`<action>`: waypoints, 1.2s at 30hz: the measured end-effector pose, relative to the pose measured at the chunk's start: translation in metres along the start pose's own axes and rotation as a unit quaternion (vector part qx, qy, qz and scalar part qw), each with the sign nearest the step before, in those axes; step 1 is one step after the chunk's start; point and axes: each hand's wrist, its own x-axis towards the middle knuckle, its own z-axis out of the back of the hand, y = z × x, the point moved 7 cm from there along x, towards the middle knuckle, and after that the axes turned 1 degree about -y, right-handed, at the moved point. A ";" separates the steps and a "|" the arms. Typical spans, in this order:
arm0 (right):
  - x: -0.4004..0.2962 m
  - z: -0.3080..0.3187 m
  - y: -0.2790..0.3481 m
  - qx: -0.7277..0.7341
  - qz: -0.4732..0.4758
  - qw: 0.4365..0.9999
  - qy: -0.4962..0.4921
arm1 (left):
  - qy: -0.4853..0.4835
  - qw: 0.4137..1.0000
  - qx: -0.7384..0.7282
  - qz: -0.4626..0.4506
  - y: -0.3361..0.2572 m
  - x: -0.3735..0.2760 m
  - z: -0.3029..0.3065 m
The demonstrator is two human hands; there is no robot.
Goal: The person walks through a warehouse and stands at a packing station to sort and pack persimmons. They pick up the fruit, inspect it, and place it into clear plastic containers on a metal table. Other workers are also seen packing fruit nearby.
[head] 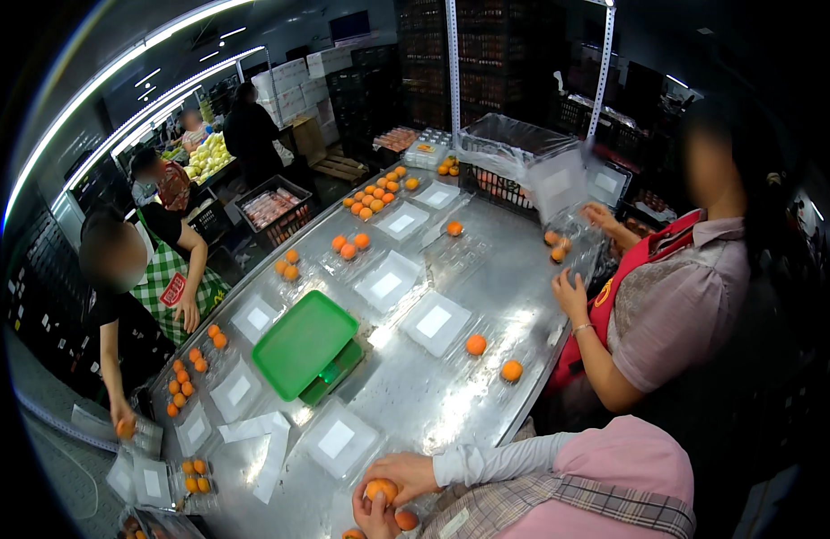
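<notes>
At the bottom of the view, my right hand [408, 475], in a white sleeve, curls over a round orange fruit [382, 491]. From below and to the left, my left hand [374, 519] grips the same fruit. A second orange fruit [407, 520] lies just beside my hands, and another [353, 534] is cut off by the bottom edge. Just beyond my hands rests a clear plastic clamshell box [337, 438] with a white label. Clear plastic shows partly under my right forearm; its shape is mostly hidden.
A green-topped scale [307, 345] stands on the metal table [415, 391]. Clear trays of orange fruit [368, 200] line the far edge. Co-workers handle trays at the right [577, 276] and far left [124, 421]. A bag-lined black crate [499, 178] stands at the back.
</notes>
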 end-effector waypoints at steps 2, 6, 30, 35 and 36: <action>0.000 0.004 0.006 -0.005 -0.005 1.000 -0.001 | -0.016 1.000 0.002 0.000 0.003 0.001 0.007; 0.000 0.003 0.005 0.008 0.013 1.000 -0.008 | -0.024 1.000 0.002 -0.003 0.000 -0.001 0.002; -0.004 -0.001 -0.009 -0.034 0.020 0.997 -0.074 | 0.007 0.999 0.038 -0.010 0.002 0.007 -0.006; -0.007 0.010 -0.019 -0.081 0.032 0.993 -0.079 | 0.079 0.995 0.048 -0.027 0.009 0.021 -0.029; -0.011 0.014 -0.017 -0.065 -0.015 0.997 -0.045 | 0.090 0.994 0.048 -0.026 0.012 0.023 -0.033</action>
